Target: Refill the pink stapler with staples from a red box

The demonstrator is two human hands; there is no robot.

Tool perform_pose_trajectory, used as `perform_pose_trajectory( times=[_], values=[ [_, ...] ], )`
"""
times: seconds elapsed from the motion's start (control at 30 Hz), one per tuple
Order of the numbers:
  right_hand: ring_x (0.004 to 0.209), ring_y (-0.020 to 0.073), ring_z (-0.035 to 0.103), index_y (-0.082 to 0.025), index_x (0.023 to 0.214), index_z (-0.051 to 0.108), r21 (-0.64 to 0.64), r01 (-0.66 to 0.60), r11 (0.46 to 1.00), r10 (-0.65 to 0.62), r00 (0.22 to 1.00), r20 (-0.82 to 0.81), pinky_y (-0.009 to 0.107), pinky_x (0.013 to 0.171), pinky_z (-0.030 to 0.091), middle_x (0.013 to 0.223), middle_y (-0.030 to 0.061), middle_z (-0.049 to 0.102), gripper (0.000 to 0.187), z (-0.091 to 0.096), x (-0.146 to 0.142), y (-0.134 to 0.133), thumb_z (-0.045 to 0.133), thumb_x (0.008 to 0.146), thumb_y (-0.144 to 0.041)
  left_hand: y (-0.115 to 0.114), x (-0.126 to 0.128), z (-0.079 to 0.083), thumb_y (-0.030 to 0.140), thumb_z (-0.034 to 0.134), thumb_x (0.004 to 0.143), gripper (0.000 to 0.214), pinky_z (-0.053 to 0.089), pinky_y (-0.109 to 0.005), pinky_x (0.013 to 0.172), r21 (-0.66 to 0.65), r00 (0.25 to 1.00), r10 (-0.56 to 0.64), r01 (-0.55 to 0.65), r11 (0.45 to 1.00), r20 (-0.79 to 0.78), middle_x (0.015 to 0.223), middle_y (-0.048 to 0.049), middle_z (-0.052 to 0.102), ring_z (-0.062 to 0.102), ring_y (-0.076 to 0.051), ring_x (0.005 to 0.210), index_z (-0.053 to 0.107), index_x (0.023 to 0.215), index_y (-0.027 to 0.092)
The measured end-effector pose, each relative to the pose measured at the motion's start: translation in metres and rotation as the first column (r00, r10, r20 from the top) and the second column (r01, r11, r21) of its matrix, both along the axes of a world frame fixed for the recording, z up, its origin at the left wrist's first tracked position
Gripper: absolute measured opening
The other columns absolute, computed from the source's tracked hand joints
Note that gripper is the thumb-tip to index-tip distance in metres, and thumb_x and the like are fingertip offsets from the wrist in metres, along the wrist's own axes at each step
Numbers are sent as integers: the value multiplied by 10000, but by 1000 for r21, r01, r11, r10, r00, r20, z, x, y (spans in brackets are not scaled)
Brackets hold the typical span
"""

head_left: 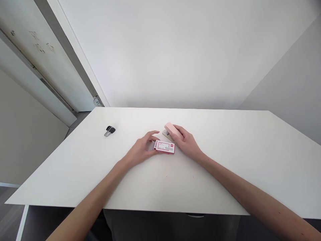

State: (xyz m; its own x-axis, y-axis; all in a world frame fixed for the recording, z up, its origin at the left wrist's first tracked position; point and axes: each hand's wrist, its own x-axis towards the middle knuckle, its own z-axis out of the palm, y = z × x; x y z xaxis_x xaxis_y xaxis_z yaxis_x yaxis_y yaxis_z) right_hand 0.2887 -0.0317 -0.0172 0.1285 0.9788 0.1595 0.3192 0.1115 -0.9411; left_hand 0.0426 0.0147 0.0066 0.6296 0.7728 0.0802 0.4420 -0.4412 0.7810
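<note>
We count one pink stapler [172, 129], one red-and-white box [163, 146] and one black-and-metal object [109, 130]. Our right hand [187, 143] curls around the stapler. Our left hand [139, 150], index finger raised, pinches the box, which lies between both grips; the black-and-metal object sits well left.

Pink stapler [171, 128] beside red-and-white box [165, 146]

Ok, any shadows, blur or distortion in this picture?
In the head view, soft light leaves faint shadow low on the wall; the pink stapler and staple box look fairly sharp, though the smallest print is unreadable; the forearms look stretched toward the edges.
</note>
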Motion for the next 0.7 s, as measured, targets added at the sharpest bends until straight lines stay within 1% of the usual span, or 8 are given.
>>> perform_pose_trajectory(
  times=[0.1, 0.17, 0.27, 0.37, 0.43, 0.53, 0.63, 0.7],
  values=[
    [1304, 302, 660, -338, 1433, 625, -4, 3, 1000, -3, 1000, 16, 477, 1082, 540, 1461, 41, 699, 466, 0, 0, -2, 613, 1010, -532, 3, -11, 1, 589, 771, 885, 716, 553, -413, 1070, 44, 994, 107, -107, 993, -15, 1284, -28, 782, 718, -262, 1225, 492, 1501, 352],
    [1324, 305, 647, -338, 1457, 599, 32, 7, 999, -8, 999, 47, 487, 1089, 539, 1487, 50, 676, 480, -1, 0, -3, 606, 1016, -529, 8, -20, 2, 621, 772, 872, 721, 559, -419, 1051, 87, 985, 172, -168, 982, -34, 1289, -38, 781, 717, -268, 1208, 507, 1482, 344],
    [1392, 309, 594, -313, 1478, 564, 190, 9, 982, -39, 987, 155, 508, 1149, 507, 1521, 89, 627, 480, -4, -1, -4, 595, 1026, -473, 16, -33, 1, 651, 752, 872, 725, 560, -432, 1033, 153, 973, 228, -220, 963, -34, 1299, -60, 777, 712, -275, 1180, 510, 1470, 320],
    [1439, 314, 544, -299, 1473, 549, 341, -23, 940, -76, 959, 274, 527, 1195, 478, 1526, 127, 582, 456, -6, -3, -7, 572, 1030, -401, 22, -49, 1, 633, 731, 888, 712, 548, -437, 1041, 227, 959, 283, -268, 936, -35, 1294, -73, 772, 703, -275, 1170, 499, 1468, 291],
    [1456, 316, 523, -299, 1468, 539, 386, -34, 922, -98, 943, 317, 542, 1196, 478, 1534, 137, 557, 444, -7, -4, -8, 558, 1030, -367, 24, -61, 1, 585, 711, 907, 676, 546, -436, 1028, 280, 940, 338, -309, 909, -58, 1297, -74, 765, 697, -278, 1168, 496, 1471, 283],
    [1435, 319, 539, -298, 1440, 539, 399, -17, 917, -125, 936, 329, 572, 1176, 492, 1522, 139, 561, 407, -9, -4, -8, 545, 1035, -339, 24, -78, 1, 519, 686, 921, 639, 538, -450, 1008, 369, 896, 438, -383, 846, -75, 1310, -77, 753, 682, -293, 1160, 499, 1482, 276],
    [1390, 319, 575, -295, 1409, 546, 396, 3, 918, -139, 938, 316, 585, 1157, 503, 1492, 132, 584, 374, -12, -2, -7, 551, 1036, -326, 24, -90, 0, 537, 691, 928, 664, 522, -458, 1029, 443, 858, 513, -448, 777, -32, 1329, -84, 740, 657, -305, 1188, 495, 1501, 263],
    [1376, 317, 582, -296, 1400, 544, 392, 3, 920, -136, 940, 313, 576, 1141, 514, 1480, 127, 593, 370, -13, -1, -6, 563, 1031, -320, 24, -95, -1, 557, 702, 931, 679, 511, -456, 1053, 477, 843, 537, -468, 744, -11, 1335, -90, 734, 641, -309, 1227, 499, 1505, 255]
  ],
)
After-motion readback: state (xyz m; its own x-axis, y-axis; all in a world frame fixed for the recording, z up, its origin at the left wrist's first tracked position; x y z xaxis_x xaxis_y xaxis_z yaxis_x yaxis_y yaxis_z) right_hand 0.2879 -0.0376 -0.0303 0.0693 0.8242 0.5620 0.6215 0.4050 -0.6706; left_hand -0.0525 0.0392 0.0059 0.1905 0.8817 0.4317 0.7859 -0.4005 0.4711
